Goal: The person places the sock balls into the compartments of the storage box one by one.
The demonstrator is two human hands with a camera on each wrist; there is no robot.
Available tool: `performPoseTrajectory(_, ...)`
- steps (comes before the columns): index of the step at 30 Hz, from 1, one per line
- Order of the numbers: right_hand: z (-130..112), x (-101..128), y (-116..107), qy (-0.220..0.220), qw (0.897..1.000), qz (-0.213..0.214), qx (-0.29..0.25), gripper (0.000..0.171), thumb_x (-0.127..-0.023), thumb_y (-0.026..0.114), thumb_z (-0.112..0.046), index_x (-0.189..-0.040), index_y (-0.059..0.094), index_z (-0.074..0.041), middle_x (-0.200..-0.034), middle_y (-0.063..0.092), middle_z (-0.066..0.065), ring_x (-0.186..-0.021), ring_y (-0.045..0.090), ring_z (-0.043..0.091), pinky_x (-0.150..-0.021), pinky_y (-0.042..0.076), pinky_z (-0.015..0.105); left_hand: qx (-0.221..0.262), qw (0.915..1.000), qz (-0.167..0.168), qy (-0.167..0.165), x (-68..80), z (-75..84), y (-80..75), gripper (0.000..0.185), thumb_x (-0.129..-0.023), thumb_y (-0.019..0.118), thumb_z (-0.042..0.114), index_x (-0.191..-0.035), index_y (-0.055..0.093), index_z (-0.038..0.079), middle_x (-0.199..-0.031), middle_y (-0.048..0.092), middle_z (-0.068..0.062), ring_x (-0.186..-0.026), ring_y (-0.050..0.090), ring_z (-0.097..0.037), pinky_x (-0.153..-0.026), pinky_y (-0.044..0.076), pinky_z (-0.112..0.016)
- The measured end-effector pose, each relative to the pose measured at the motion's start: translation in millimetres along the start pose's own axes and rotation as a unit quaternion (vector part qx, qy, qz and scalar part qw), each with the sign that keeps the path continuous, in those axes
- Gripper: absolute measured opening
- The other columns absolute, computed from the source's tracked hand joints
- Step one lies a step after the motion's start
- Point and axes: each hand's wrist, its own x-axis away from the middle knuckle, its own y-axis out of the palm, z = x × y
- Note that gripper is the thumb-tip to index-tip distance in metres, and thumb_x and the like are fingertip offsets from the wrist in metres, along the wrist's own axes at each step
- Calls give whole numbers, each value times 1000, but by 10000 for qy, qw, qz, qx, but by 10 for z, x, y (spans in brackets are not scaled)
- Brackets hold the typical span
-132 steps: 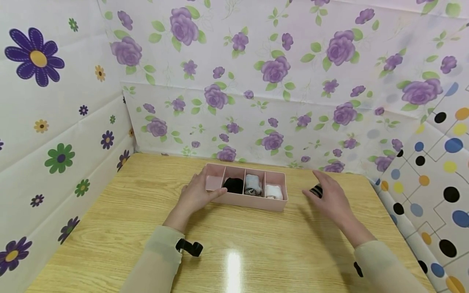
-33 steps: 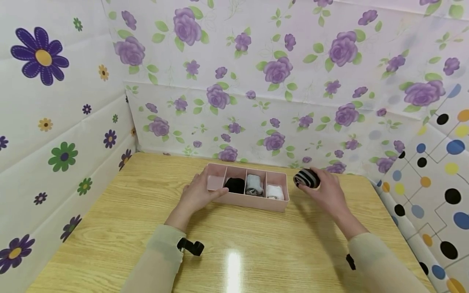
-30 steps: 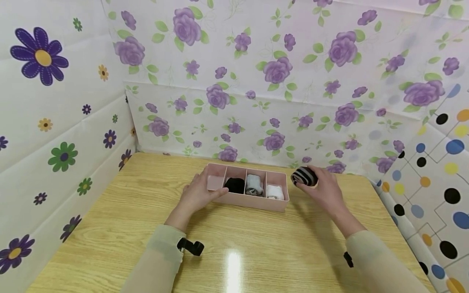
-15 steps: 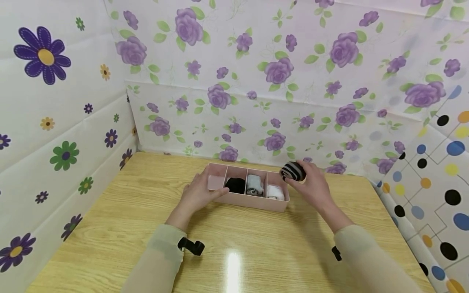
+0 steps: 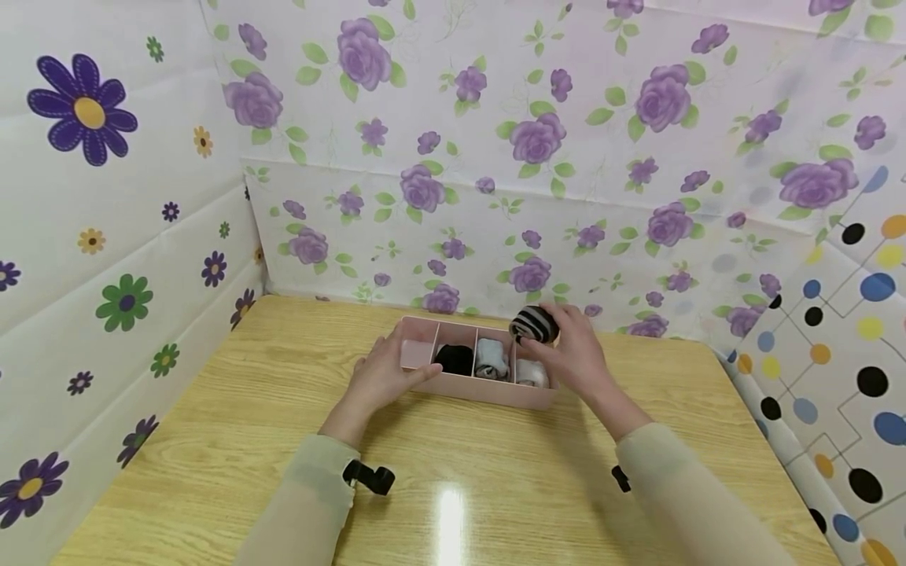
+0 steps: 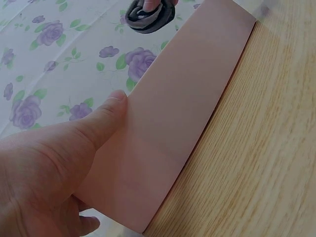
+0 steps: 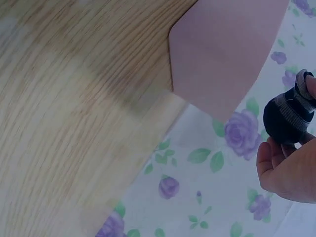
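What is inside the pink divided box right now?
The pink box has four compartments: the leftmost looks empty, then a black sock roll, a grey one and a white one, partly hidden by the right hand holding a striped roll above.

**Tray, Rolls and Hands on the Tabletop**

Divided tray (image 5: 488, 391) toward the far middle of the tabletop (image 5: 212, 440), just before the back wall (image 5: 495, 196). Four compartments in a row: leftmost bare, then one sock roll (image 5: 453, 359), a second (image 5: 491, 358), a third (image 5: 531, 373) at the right end. Left hand (image 5: 378, 377) against the tray's left end. Right hand (image 5: 573, 354) above the right end, holding a striped roll (image 5: 533, 323) over the rightmost compartment.
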Motion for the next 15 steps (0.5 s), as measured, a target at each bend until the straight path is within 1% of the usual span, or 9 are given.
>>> performPoseTrajectory(2,-53,-17,32,-17,10000,-21,-49,75,-101,85,-32,-163,51,-7,-156,51,23,-132,57,44,-102,55,62,-11,10000,6,3,-4,-3,3,126,-93,71,80,-178,11,8,-179,27,-20,-164,22,-51,-121,20,-85)
performPoseTrajectory(6,-154,-45,87,-43,9999,-108,-118,74,-101,85,-32,-162,52,-8,-155,52,20,-130,61,41,-104,55,61,3,10000,29,29,1,3,0,124,-95,71,78,-178,12,7,-179,28,-22,-164,22,-51,-120,20,-85)
performPoseTrajectory(12,-292,-75,189,-108,9995,-234,-168,75,-101,84,-36,-164,51,-11,-155,52,17,-127,63,38,-103,55,59,61,10000,8,-35,7,10,4,125,-94,73,76,-178,9,9,-177,29,-24,-165,22,-48,-123,19,-82)
performPoseTrajectory(15,-356,-84,234,-206,9991,-295,-216,75,-101,84,-36,-163,52,-11,-155,52,16,-128,63,37,-104,55,59,63,10000,21,-29,0,4,8,125,-94,73,76,-178,8,9,-176,31,-25,-164,24,-48,-122,20,-82)
